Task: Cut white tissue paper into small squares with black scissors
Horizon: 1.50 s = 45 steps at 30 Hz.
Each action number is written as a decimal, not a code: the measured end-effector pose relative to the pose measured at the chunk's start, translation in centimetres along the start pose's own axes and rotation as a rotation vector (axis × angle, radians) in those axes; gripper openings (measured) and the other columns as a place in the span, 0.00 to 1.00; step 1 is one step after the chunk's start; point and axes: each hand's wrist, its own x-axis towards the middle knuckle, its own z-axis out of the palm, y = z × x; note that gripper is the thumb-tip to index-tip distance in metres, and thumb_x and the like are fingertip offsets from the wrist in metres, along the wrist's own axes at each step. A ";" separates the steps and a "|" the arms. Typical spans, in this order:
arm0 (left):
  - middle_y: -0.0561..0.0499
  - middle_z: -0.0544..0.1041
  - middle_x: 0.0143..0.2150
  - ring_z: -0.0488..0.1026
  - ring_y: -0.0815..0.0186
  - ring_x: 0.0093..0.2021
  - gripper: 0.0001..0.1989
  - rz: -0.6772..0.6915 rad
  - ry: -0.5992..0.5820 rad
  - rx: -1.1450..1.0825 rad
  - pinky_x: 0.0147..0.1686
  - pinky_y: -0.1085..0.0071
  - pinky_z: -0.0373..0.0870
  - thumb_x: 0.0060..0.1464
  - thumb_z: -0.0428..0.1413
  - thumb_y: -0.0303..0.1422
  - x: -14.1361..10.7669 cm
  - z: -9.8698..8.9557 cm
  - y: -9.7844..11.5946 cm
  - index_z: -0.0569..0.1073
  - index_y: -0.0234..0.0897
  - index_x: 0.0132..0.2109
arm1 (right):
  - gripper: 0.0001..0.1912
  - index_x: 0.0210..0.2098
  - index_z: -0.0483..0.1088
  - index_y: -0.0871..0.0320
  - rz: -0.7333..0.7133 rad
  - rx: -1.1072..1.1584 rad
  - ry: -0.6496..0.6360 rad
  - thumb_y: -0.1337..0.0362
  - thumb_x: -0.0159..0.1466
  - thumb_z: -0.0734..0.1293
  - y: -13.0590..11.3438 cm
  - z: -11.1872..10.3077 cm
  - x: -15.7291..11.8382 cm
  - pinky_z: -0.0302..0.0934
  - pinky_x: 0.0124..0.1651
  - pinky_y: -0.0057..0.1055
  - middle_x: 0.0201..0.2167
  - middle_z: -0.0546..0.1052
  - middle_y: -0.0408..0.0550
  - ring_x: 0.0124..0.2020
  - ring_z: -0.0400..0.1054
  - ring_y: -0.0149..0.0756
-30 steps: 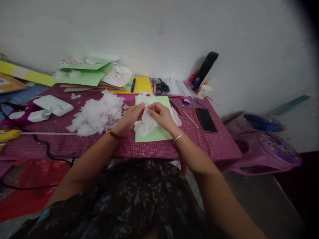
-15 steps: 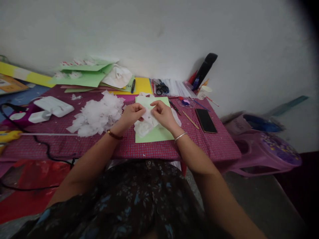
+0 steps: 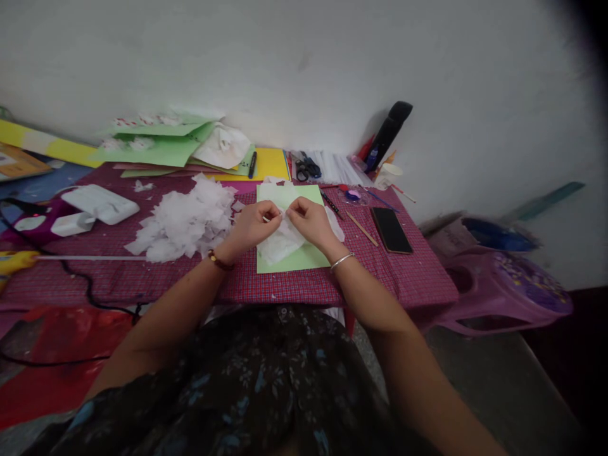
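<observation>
Over a light green sheet, my two hands meet, fingertips close together. My left hand is closed in a pinch on a small piece of white tissue paper, which is mostly hidden by the fingers. My right hand pinches the same small piece from the other side. Beneath them, thin white tissue paper lies crumpled on the green sheet. Left of my left hand is a big loose heap of white tissue pieces.
A phone, a wooden stick and a dark pen lie at the right. Scissors and folded green card sit along the wall. A yellow glue gun and a white-and-purple device are at the left.
My fingertips have come closer together, and the raised tissue piece between them is now gathered small and mostly covered. My right fingers have curled in.
</observation>
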 end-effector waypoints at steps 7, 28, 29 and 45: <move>0.54 0.74 0.28 0.67 0.69 0.28 0.08 -0.017 0.002 -0.004 0.28 0.73 0.62 0.56 0.58 0.37 0.0 0.0 -0.5 0.73 0.36 0.32 | 0.07 0.27 0.64 0.54 0.022 0.093 -0.027 0.63 0.61 0.64 0.2 0.2 0.1 0.55 0.34 0.33 0.25 0.70 0.41 0.29 0.62 0.34; 0.55 0.67 0.20 0.64 0.69 0.24 0.09 -0.077 0.004 -0.069 0.24 0.71 0.58 0.51 0.52 0.31 0.0 -0.5 0.6 0.70 0.36 0.24 | 0.04 0.30 0.66 0.56 0.150 0.382 -0.119 0.63 0.59 0.66 -0.4 0.4 0.1 0.54 0.30 0.29 0.27 0.69 0.40 0.28 0.60 0.31; 0.55 0.67 0.20 0.63 0.69 0.24 0.09 -0.072 0.001 -0.061 0.24 0.71 0.57 0.51 0.52 0.31 0.0 -0.5 0.7 0.70 0.36 0.24 | 0.04 0.30 0.66 0.55 0.149 0.380 -0.119 0.64 0.59 0.66 -0.4 0.4 0.1 0.54 0.31 0.29 0.27 0.69 0.40 0.28 0.60 0.31; 0.52 0.73 0.28 0.70 0.69 0.29 0.08 -0.173 0.132 -0.300 0.28 0.72 0.68 0.57 0.57 0.37 0.2 0.0 0.0 0.73 0.37 0.34 | 0.05 0.27 0.66 0.55 0.327 0.616 -0.051 0.65 0.57 0.67 -0.4 0.3 0.2 0.54 0.30 0.29 0.24 0.68 0.38 0.25 0.59 0.30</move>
